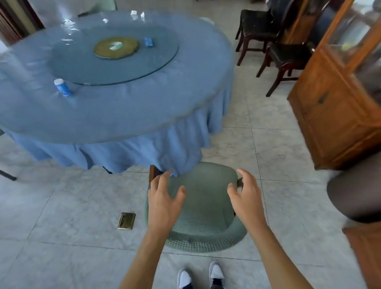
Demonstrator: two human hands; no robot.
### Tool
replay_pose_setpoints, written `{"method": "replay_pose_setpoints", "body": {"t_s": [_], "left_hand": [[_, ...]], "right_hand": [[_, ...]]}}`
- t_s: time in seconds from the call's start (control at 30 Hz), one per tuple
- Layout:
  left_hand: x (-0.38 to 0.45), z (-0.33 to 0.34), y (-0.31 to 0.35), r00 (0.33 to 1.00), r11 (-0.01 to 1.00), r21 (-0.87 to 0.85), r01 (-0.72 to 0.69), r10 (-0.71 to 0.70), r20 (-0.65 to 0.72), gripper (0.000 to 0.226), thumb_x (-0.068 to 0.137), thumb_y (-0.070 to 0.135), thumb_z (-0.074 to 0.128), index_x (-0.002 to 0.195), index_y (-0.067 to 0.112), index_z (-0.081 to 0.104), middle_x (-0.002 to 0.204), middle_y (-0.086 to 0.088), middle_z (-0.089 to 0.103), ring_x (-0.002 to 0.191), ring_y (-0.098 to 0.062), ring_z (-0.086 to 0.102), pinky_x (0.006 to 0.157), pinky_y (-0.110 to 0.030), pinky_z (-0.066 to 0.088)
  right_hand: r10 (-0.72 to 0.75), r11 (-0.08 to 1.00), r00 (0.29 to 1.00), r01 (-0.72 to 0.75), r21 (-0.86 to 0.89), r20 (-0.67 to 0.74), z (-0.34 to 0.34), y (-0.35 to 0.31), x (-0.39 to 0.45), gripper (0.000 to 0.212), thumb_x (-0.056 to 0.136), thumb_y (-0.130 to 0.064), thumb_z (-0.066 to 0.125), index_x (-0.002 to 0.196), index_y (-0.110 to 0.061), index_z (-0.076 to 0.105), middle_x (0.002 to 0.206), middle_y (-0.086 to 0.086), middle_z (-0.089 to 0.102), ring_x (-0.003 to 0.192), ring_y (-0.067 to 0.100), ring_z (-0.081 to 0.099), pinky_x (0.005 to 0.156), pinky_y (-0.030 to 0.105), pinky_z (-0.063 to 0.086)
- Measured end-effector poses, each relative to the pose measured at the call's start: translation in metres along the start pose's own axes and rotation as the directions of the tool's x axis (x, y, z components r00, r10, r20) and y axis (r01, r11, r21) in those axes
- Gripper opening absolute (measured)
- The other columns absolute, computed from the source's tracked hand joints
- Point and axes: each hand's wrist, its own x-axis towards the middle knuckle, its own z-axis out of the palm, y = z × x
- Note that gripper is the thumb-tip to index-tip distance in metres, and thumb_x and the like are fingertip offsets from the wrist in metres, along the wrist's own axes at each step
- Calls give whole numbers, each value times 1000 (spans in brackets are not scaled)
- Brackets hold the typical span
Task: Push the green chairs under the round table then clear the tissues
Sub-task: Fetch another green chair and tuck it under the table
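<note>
A green chair (201, 211) stands right below me, its front edge at the hem of the blue cloth on the round table (126, 111). My left hand (164, 199) hovers over the chair's left arm, fingers spread, holding nothing. My right hand (246, 196) hovers over the right arm, also open. Neither hand clearly touches the chair. Crumpled white tissues (137, 15) lie at the table's far edge. Another green chair (105, 4) stands behind the table.
A glass turntable (115, 53) carries a blue pack (148, 42). A blue and white canister (62, 87) stands on the cloth. Dark wooden chairs (273, 47) and a wooden cabinet (338, 95) are at the right. A brass floor socket (126, 221) is left of the chair.
</note>
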Motion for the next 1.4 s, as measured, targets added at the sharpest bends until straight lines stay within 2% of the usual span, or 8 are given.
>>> {"method": "replay_pose_setpoints", "body": {"t_s": [0.2, 0.33, 0.47, 0.63, 0.7, 0.83, 1.17, 1.4], "left_hand": [[-33, 24, -54, 962, 967, 59, 247, -252, 102, 62, 89, 34, 69, 143, 18, 45, 145, -14, 41, 130, -34, 41, 107, -49, 39], [-53, 36, -90, 892, 898, -8, 440, -436, 121, 73, 88, 29, 71, 149, 16, 33, 150, -16, 30, 136, -35, 34, 109, -52, 38], [-66, 45, -117, 802, 794, -123, 596, -580, 144, 86, 86, 19, 72, 153, 16, 17, 153, -16, 20, 135, -37, 35, 108, -55, 41], [-68, 55, -136, 747, 701, -262, 664, -637, 188, 90, 86, 12, 69, 153, 21, 10, 141, -9, 34, 124, -31, 45, 97, -46, 50], [-66, 58, -141, 706, 641, -303, 705, -677, 210, 88, 85, 12, 69, 150, 30, 12, 134, -8, 40, 111, -29, 53, 87, -51, 56], [-62, 61, -145, 567, 429, -413, 803, -763, 310, 74, 84, 8, 69, 136, 35, 24, 113, -2, 48, 101, -29, 61, 59, -40, 61], [-57, 64, -145, 389, 177, -466, 867, -825, 410, 62, 84, 2, 72, 127, 22, 32, 118, -13, 50, 101, -39, 64, 61, -47, 62], [-56, 65, -144, 391, 153, -496, 855, -819, 420, 57, 87, -4, 64, 125, 25, 33, 115, -11, 49, 108, -41, 60, 59, -48, 61]], "right_hand": [[256, 967, 964, -254, -36, 69, 32, 52, -33, 52, 92, -20, 59, 141, -10, 44, 144, 13, 42, 130, 27, 43, 101, 36, 40], [477, 879, 879, -477, -13, 14, 57, 78, -57, 66, 88, -16, 63, 145, -6, 33, 146, 21, 32, 119, 38, 47, 96, 50, 49], [765, 582, 632, -760, 288, 122, 80, 94, -73, 66, 86, -16, 63, 141, -11, 28, 133, 20, 44, 105, 34, 53, 82, 51, 56], [819, 213, 453, -810, 546, 353, 106, 104, -89, 61, 89, -11, 64, 136, -28, 27, 122, 12, 49, 98, 39, 65, 65, 45, 61], [807, 141, 443, -787, 601, 390, 111, 104, -92, 65, 88, -13, 67, 135, -35, 28, 117, 7, 51, 92, 38, 67, 60, 44, 61], [803, 102, 449, -751, 652, 392, 119, 107, -92, 69, 85, -9, 72, 133, -38, 31, 116, 5, 53, 92, 36, 66, 60, 45, 61], [759, 110, 511, -712, 694, 404, 117, 114, -92, 65, 86, 1, 64, 128, -37, 31, 118, 9, 49, 97, 36, 63, 58, 44, 60], [741, 54, 516, -683, 728, 430, 114, 115, -90, 64, 86, 7, 59, 128, -32, 31, 121, 13, 45, 104, 39, 59, 56, 46, 59]]}}
